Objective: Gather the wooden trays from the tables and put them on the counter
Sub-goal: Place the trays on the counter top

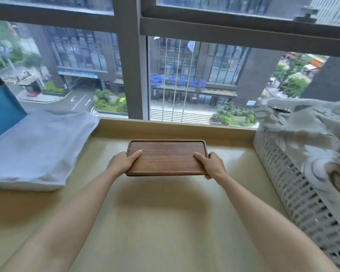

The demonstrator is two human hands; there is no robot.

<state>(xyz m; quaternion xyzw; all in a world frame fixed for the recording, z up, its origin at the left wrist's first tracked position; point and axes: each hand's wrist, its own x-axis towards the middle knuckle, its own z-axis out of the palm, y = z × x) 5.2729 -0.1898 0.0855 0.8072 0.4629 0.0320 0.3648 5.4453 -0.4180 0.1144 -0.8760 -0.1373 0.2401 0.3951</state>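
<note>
white basket (pixel 294 185) cut off right; fingers under tray (pixel 166 157) hidden

A beige counter (pixel 165 222) carries folded white cloth (pixel 37 150) and a white slotted basket (pixel 294 185).

Two bare forearms reach forward, roughly parallel. The left hand (pixel 124 162) grips the left end of a wooden tray (pixel 166 157), the right hand (pixel 211 164) its right end, thumbs lying on top.
</note>
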